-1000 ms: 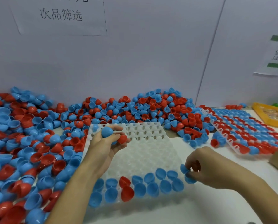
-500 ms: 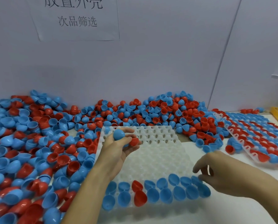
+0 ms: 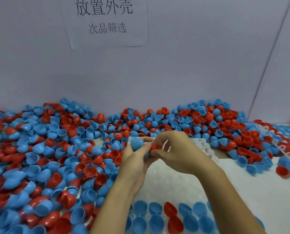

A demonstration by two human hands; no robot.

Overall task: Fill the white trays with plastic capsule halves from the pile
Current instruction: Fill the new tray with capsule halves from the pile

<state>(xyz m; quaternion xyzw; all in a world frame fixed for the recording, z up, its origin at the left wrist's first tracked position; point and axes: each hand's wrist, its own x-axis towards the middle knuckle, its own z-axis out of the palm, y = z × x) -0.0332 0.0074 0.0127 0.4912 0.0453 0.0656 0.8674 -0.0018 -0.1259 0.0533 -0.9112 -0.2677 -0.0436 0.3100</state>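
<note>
My left hand grips a blue capsule half above the white tray while my right hand's fingers pinch a red capsule half beside it, the pile heaped left and behind on the counter.

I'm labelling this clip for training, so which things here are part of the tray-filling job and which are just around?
Part of the job:
- left hand holding a blue capsule half
- right hand pinching a red capsule half
- white tray
- pile of capsule halves

Just around:
- paper sign on the wall
- filled tray at right
</note>
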